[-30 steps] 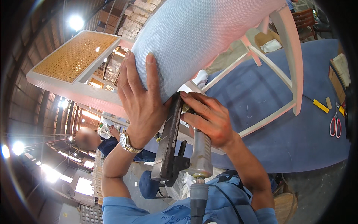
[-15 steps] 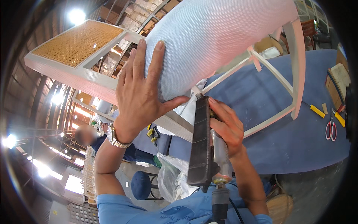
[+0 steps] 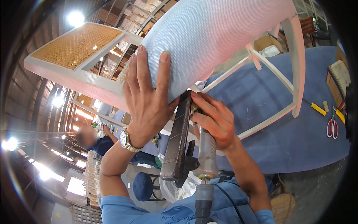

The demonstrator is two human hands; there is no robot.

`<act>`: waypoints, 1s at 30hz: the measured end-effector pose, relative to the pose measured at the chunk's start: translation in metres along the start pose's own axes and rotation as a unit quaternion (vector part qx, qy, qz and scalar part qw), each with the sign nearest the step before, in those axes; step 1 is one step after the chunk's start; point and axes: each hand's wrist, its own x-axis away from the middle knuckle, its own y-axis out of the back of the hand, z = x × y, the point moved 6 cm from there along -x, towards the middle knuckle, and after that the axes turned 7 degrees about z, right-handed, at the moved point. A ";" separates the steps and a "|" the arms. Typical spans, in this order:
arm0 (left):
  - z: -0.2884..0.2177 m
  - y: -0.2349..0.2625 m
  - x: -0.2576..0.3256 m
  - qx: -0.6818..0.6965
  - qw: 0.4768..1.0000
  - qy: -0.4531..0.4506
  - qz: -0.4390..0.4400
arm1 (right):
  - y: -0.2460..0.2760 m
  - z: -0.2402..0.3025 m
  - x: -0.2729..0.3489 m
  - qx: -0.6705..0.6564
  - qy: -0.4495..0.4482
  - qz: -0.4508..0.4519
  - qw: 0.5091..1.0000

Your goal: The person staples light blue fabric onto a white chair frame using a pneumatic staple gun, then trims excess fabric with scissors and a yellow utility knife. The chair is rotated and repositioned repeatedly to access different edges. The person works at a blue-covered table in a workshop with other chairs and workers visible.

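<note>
A pale wooden chair lies tipped over, with its light woven seat (image 3: pixel 212 41) toward me and a cane-panelled back (image 3: pixel 76 44) at the far left. My left hand (image 3: pixel 149 93) presses flat on the seat's near corner, fingers stretched out and apart. In my right hand (image 3: pixel 216 121) is a pneumatic staple gun (image 3: pixel 179 140), gripped near its head. Its nose meets the seat's lower edge beside my left thumb. The exact contact spot is hidden by the tool and fingers. An air hose fitting (image 3: pixel 204 196) joins the gun's lower end.
A blue-covered table (image 3: pixel 268 145) spreads under the chair. On its right side lie scissors (image 3: pixel 332 127), yellow-handled tools (image 3: pixel 318 109) and a box (image 3: pixel 338 80). A blue stool (image 3: pixel 143 186) and a plastic bag (image 3: pixel 167 190) are below. A co-worker (image 3: pixel 100 143) stands at left.
The staple gun and my right hand have shifted left and slightly up, and the gun has tilted. My left hand has slid a little right along the seat.
</note>
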 end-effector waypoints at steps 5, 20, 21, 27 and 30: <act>0.000 -0.003 0.004 -0.024 1.000 -0.002 -0.009 | -0.003 0.006 -0.003 -0.011 0.007 0.042 0.999; 0.021 0.013 0.014 -0.027 0.997 0.017 0.068 | 0.000 0.022 0.011 -0.018 -0.020 0.013 1.000; 0.019 0.012 0.015 -0.029 0.997 0.020 0.062 | -0.001 0.024 0.010 -0.026 -0.019 0.016 0.999; 0.016 0.009 0.017 -0.018 0.997 0.039 0.069 | -0.016 0.025 0.007 -0.008 -0.022 0.044 0.999; 0.014 0.008 0.017 -0.024 0.997 0.037 0.058 | -0.020 0.022 0.009 -0.004 -0.026 0.040 0.999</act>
